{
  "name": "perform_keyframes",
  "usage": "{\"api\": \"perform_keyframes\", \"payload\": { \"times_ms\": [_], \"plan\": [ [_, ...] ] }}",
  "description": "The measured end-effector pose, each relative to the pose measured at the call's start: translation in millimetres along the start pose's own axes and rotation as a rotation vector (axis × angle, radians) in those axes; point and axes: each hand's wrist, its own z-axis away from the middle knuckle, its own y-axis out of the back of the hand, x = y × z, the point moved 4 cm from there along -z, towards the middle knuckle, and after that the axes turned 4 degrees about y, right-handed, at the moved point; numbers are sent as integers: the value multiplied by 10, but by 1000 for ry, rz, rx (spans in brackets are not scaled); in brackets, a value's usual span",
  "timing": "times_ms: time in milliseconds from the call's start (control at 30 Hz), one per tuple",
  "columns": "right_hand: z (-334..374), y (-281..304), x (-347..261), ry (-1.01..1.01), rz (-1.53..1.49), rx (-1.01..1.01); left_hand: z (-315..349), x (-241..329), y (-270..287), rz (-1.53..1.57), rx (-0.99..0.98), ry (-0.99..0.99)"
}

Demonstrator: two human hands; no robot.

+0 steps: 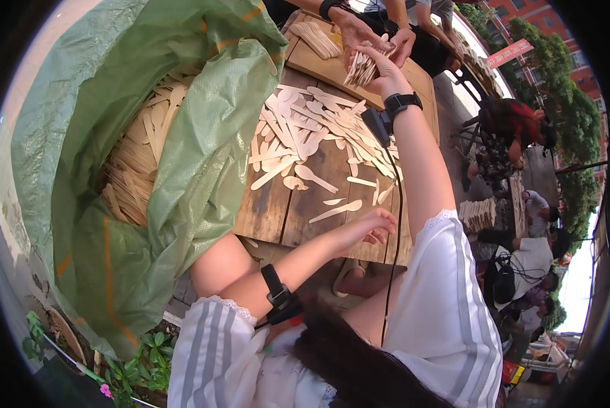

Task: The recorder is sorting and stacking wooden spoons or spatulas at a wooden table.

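Note:
My right hand reaches up to the far side of the table, its fingers closed around a bundle of wooden spoons. A co-worker's two hands are on the same bundle, so part of the grip is hidden. Over the table's near edge hangs my left hand, empty, its fingers loosely bent and apart. Between my arms and the bundle, loose wooden spoons and knives lie in a spread-out heap. One wooden spoon lies close to my left hand.
A large green woven sack stands open at the left, holding many wooden pieces. Stacked sticks rest on a wooden board at the table's far end. A black cable runs along my right arm. Other people sit at the right.

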Motion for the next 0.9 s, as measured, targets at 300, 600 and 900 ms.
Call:
{"api": "perform_keyframes", "payload": {
  "times_ms": [300,600,900],
  "plan": [
    [239,7,73,-7,126,-86,1,26,12,-38,50,22],
    [792,142,610,531,924,-50,104,147,-134,321,-307,-36],
    [775,-91,1595,590,1998,-43,130,105,-18,487,-224,-178]
  ]
}}
